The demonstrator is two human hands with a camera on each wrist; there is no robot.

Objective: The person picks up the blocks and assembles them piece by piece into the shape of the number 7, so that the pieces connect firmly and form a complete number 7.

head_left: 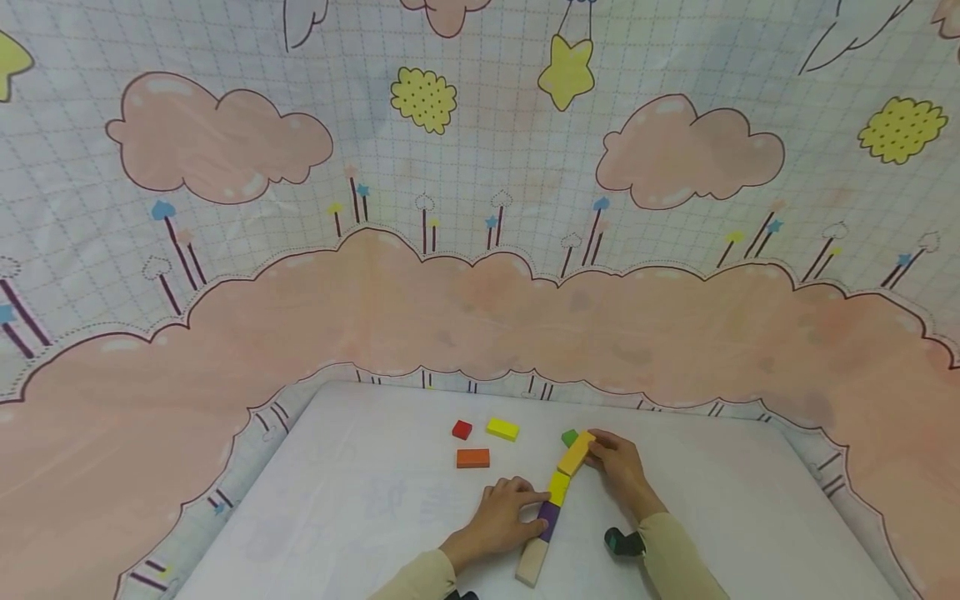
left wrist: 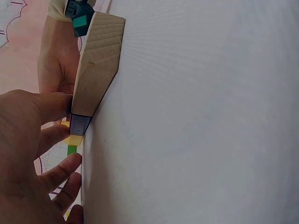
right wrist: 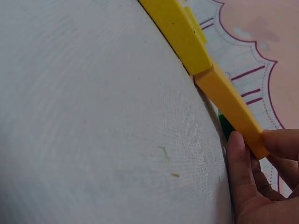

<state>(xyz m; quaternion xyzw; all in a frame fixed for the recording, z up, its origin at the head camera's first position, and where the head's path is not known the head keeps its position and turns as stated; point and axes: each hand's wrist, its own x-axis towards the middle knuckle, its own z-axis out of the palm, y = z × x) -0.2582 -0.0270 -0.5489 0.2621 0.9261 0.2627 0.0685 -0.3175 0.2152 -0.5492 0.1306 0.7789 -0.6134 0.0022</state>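
A row of wooden blocks runs diagonally on the white table: a plain wood block (head_left: 532, 562) nearest, then a purple block (head_left: 551, 520), then a yellow block (head_left: 558, 489). At the far end, my right hand (head_left: 622, 471) pinches an orange-yellow block (right wrist: 233, 112) between thumb and fingers. Its near end meets the yellow block, and in the right wrist view it looks raised off the table. My left hand (head_left: 498, 518) lies along the row's left side, index finger extended to the yellow block and thumb against the purple one. A green block (head_left: 570, 437) sits partly hidden behind the orange-yellow block.
Left of the row's far end lie a red block (head_left: 462, 430), another yellow block (head_left: 502, 429) and an orange block (head_left: 473, 458). The white table (head_left: 337, 467) ends at a cloud-patterned cloth (head_left: 480, 317) behind. Dark wrist devices (head_left: 622, 542) are near both sleeves.
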